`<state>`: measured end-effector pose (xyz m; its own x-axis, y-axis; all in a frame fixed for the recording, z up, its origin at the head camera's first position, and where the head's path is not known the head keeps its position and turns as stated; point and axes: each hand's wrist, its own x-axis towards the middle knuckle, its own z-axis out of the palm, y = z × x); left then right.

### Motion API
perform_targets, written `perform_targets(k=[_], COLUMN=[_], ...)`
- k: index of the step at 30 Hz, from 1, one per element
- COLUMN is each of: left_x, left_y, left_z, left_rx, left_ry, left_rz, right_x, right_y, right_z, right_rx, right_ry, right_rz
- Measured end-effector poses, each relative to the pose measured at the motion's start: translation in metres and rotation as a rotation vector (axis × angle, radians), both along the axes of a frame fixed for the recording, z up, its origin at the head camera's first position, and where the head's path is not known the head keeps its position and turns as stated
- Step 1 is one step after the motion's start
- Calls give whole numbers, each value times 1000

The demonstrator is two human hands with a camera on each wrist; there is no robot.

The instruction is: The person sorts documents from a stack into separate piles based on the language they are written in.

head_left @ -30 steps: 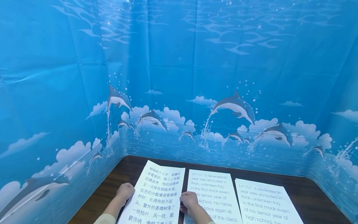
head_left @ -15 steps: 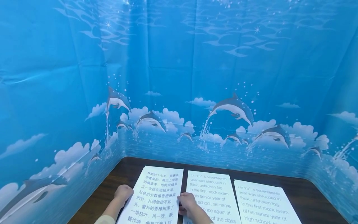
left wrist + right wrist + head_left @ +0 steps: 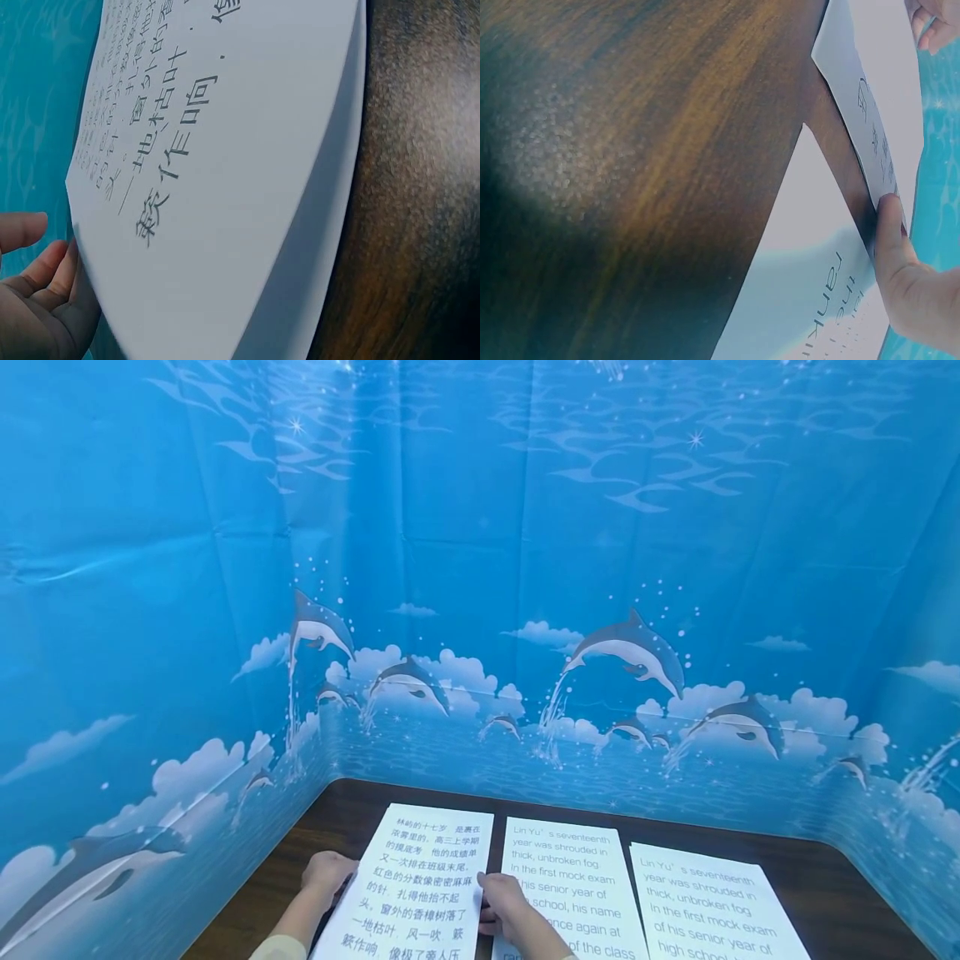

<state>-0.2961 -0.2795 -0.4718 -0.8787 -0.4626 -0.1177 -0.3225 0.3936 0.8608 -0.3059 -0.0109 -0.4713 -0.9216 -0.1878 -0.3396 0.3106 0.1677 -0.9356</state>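
Paper printed with large Chinese characters (image 3: 420, 893) lies at the left in the head view, its near part out of frame. In the left wrist view its near edge bows up over a shadowed layer beneath. My right hand (image 3: 513, 910) pinches its right edge, thumb (image 3: 889, 225) on top and fingers below. Beside the left edge is my left hand (image 3: 324, 878). The left wrist view shows that hand (image 3: 45, 300) with its thumb (image 3: 22, 229) apart from the paper and its fingers loosely bent at the edge, some partly hidden behind it.
Right of it lies a sheet of English print (image 3: 562, 860), partly covered by my right hand and forearm. Another English sheet (image 3: 705, 902) lies farther right. The dark wood table (image 3: 360, 793) is enclosed by a blue dolphin-print curtain (image 3: 465, 568).
The paper's far left corner, lifted and bent one second ago, now lies lower and flatter. My left hand has shifted slightly left from the edge. My right hand keeps its place.
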Motion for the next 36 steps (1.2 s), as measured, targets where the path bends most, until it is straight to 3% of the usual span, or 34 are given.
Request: perform_targets(k=[7, 14, 19, 23, 26, 32, 36], left_x=[0, 3, -1, -1, -12, -49, -60], left_y=[1, 3, 2, 2, -2, -18, -19], left_z=[1, 3, 1, 4, -8, -51, -61], left_rx=[27, 27, 3, 9, 2, -34, -19], left_ry=[11, 48, 52, 52, 47, 14, -4], left_rz=[35, 25, 71, 58, 54, 71, 65], right_x=[2, 3, 1, 0, 0, 0, 1], right_y=[-2, -2, 0, 3, 6, 14, 19], right_z=[6, 9, 10, 10, 11, 14, 16], right_rx=[8, 114, 159, 170, 160, 157, 159], right_ry=[43, 109, 110, 104, 113, 136, 155], right_rz=[-29, -76, -118, -135, -133, -132, -131])
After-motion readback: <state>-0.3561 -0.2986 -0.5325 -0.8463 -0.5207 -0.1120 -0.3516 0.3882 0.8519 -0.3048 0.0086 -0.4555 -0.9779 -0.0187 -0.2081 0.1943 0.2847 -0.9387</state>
